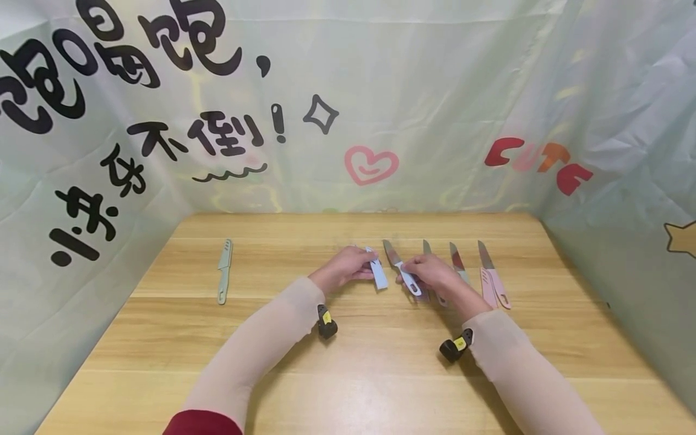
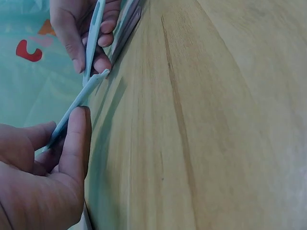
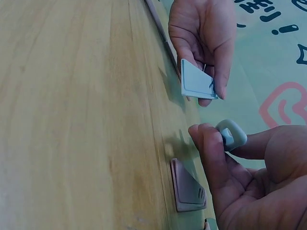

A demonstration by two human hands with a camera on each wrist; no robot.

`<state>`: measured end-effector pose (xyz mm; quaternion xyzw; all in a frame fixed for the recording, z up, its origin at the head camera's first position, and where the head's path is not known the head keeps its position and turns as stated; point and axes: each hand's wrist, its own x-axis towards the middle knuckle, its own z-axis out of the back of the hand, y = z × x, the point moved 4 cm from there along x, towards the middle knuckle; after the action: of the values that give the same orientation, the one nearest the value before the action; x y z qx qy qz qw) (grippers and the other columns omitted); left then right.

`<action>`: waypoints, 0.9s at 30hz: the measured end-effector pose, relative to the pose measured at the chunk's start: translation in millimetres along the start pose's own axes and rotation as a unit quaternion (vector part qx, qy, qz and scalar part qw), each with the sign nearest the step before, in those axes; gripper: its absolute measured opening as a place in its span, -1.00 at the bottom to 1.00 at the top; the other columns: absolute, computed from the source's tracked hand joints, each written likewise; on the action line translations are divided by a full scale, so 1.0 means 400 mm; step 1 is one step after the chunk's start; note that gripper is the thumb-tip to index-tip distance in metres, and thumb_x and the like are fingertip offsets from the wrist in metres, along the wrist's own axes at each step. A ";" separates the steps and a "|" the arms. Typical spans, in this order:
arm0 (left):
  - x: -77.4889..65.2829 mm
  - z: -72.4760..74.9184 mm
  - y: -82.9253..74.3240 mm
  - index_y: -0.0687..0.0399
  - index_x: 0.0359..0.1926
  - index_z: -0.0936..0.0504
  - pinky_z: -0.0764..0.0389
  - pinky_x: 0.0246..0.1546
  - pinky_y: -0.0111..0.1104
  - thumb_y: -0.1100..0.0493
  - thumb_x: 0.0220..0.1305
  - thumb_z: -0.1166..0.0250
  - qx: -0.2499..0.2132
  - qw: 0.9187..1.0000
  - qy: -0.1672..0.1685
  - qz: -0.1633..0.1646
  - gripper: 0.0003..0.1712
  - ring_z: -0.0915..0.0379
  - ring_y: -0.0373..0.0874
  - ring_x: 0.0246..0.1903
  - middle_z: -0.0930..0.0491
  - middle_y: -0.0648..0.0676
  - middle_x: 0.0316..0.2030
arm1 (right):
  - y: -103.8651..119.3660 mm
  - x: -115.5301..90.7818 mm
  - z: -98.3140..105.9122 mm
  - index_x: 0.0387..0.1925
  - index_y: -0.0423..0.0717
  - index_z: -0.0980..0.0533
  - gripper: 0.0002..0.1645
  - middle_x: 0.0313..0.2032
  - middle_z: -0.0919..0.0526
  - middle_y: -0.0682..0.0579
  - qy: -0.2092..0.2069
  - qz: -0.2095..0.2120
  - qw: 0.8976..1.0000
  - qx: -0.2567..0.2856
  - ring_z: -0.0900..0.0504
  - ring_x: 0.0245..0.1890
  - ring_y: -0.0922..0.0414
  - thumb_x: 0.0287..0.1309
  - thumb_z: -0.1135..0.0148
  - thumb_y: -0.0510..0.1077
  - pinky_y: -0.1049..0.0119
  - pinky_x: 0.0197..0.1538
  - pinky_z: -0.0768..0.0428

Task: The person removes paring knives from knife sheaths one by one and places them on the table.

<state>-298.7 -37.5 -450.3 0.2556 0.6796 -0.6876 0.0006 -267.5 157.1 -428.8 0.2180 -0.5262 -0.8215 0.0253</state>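
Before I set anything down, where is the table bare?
Bare table: between the leftmost knife and left hand, on the near side between the sleeves, and right of the rightmost knife. Crowded: from the right hand to the rightmost knife, where more knives lie close together.

Bright head view with pale glare on the wooden tabletop (image 1: 375,374), dimmer, softer wrist views

A pale-blue-handled knife (image 1: 399,264) (bare-bladed, tip pointing forward) slants beside a pale-blue sheath (image 1: 379,276).
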 end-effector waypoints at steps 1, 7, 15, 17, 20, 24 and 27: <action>0.000 -0.001 -0.001 0.50 0.04 -0.51 -0.73 -0.16 -0.34 0.17 0.45 -0.14 0.008 1.000 0.001 -0.001 -0.61 -0.64 -0.08 -0.35 -0.63 0.25 -0.26 | 0.001 0.002 0.000 0.08 -0.45 -0.47 -0.58 -0.18 -0.70 -0.18 -0.005 -0.004 1.000 -0.003 -0.64 -0.33 0.13 0.48 0.07 -0.16 0.37 -0.30 -0.66; 0.005 -0.012 -0.004 0.47 -0.02 -0.56 -0.75 -0.20 -0.33 0.17 0.44 -0.15 0.044 0.999 0.005 0.001 -0.64 -0.62 -0.09 -0.37 -0.61 0.22 -0.30 | 0.003 0.009 -0.007 0.06 -0.47 -0.46 -0.60 -0.25 -0.69 -0.19 -0.010 -0.016 1.000 -0.002 -0.68 -0.35 0.08 0.47 0.08 -0.19 0.31 -0.29 -0.71; 0.009 -0.018 -0.008 0.43 -0.09 -0.60 -0.75 -0.34 -0.38 0.20 0.39 -0.22 0.095 0.995 -0.015 0.013 -0.70 -0.57 -0.15 -0.51 -0.60 0.17 -0.41 | 0.007 0.019 -0.010 -0.09 -0.40 -0.51 -0.67 -0.37 -0.66 -0.13 -0.037 -0.032 0.997 -0.055 -0.65 -0.43 0.12 0.42 0.01 -0.16 0.35 -0.37 -0.68; 0.008 -0.019 -0.011 0.41 -0.13 -0.61 -0.75 -0.40 -0.40 0.19 0.38 -0.24 0.117 0.993 -0.025 0.009 -0.72 -0.56 -0.17 -0.54 -0.60 0.16 -0.43 | 0.010 0.020 -0.011 -0.14 -0.36 -0.54 -0.68 -0.42 -0.65 -0.09 -0.049 -0.036 0.996 -0.071 -0.62 -0.46 0.13 0.41 -0.02 -0.15 0.37 -0.40 -0.64; 0.010 -0.018 -0.015 0.38 -0.21 -0.63 -0.72 -0.49 -0.44 0.18 0.36 -0.27 0.150 0.988 -0.045 -0.004 -0.74 -0.53 -0.20 -0.60 -0.59 0.13 -0.48 | 0.015 0.022 -0.015 -0.19 -0.32 -0.56 -0.70 -0.46 -0.58 -0.03 -0.063 -0.034 0.992 -0.100 -0.57 -0.48 0.15 0.39 -0.05 -0.12 0.39 -0.43 -0.61; 0.011 -0.019 -0.019 0.33 -0.28 -0.64 -0.69 -0.56 -0.47 0.17 0.33 -0.30 0.185 0.981 -0.063 -0.016 -0.77 -0.51 -0.22 -0.64 -0.58 0.10 -0.53 | 0.015 0.028 -0.018 -0.22 -0.29 -0.59 -0.71 -0.43 -0.54 -0.03 -0.079 -0.028 0.989 -0.125 -0.57 -0.44 0.14 0.36 -0.10 -0.11 0.38 -0.41 -0.63; 0.010 -0.024 -0.021 0.32 -0.29 -0.64 -0.67 -0.58 -0.48 0.17 0.33 -0.30 0.204 0.977 -0.062 -0.016 -0.77 -0.51 -0.22 -0.65 -0.58 0.09 -0.54 | 0.011 0.033 -0.019 -0.23 -0.29 -0.60 -0.71 -0.39 -0.59 -0.05 -0.085 -0.027 0.988 -0.127 -0.61 -0.42 0.12 0.34 -0.12 -0.11 0.35 -0.40 -0.67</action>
<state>-301.9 -26.6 -443.5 0.1963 0.5276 -0.8262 -0.0208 -277.3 145.0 -431.8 0.1570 -0.4121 -0.8974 -0.0142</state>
